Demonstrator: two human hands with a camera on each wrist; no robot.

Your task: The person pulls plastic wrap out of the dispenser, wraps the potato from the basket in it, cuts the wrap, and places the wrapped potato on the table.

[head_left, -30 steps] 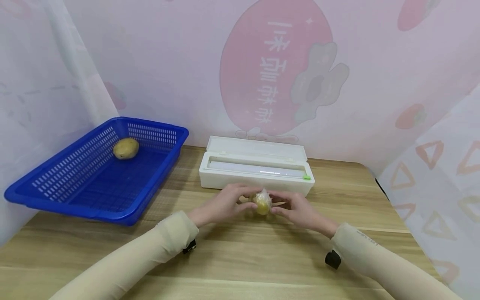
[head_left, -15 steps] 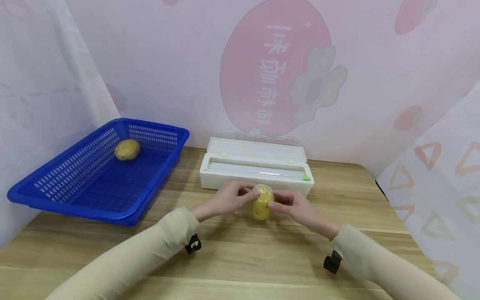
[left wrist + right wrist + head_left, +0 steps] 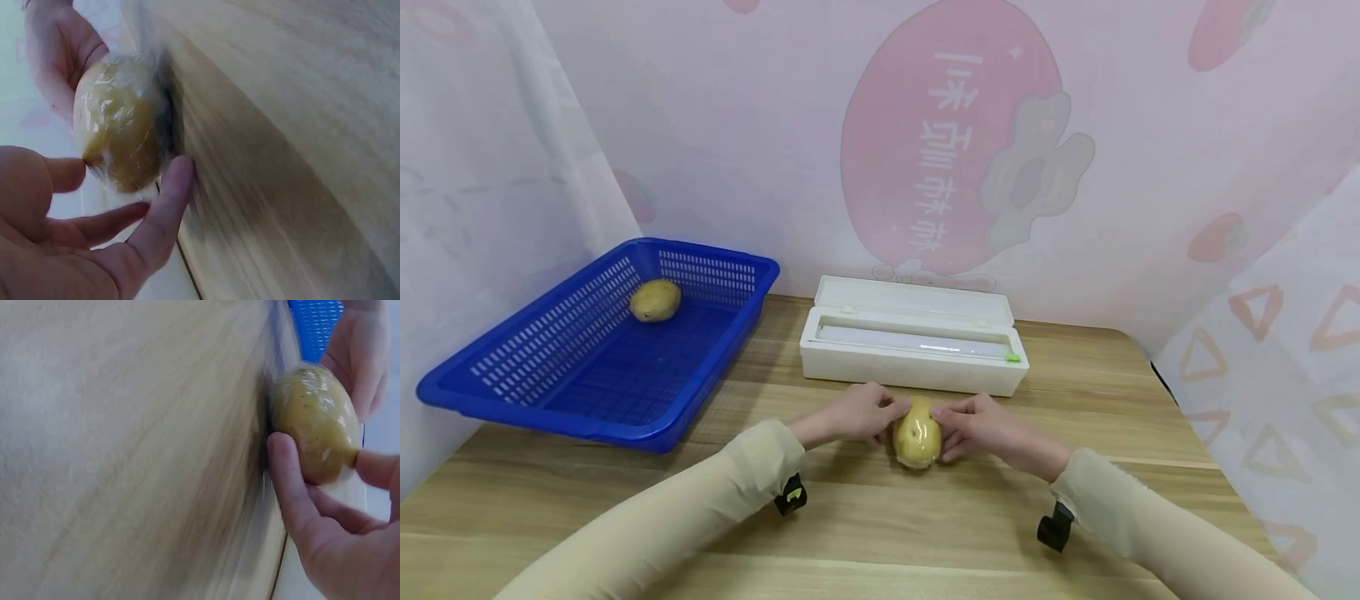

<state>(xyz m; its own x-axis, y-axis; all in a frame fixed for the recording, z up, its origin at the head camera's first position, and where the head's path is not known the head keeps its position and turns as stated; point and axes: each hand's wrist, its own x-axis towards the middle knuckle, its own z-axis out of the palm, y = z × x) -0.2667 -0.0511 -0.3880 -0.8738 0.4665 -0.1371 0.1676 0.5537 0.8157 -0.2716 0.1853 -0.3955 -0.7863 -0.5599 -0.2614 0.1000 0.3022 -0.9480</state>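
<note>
A potato (image 3: 917, 437) wrapped in shiny clear cling film is at the middle of the wooden table, between two hands. My left hand (image 3: 859, 412) holds it from the left, thumb and fingertips at its near end in the left wrist view. From the right, my right hand (image 3: 988, 429) grips it with thumb and fingers. In the right wrist view, the film lies fairly smooth over the potato (image 3: 315, 419). Creases and a loose bit of film show on the potato (image 3: 122, 122) in the left wrist view.
Just behind the hands stands a white cling film dispenser (image 3: 910, 373), its lid up, with a roll inside and a green cutter at its right end. At the left is a blue plastic basket (image 3: 625, 379) holding an unwrapped potato (image 3: 655, 300).
The wrapped potato has been turned, and its gathered film end no longer faces up. Both hands have brought it slightly nearer, away from the dispenser. The basket and dispenser have stayed in place.
</note>
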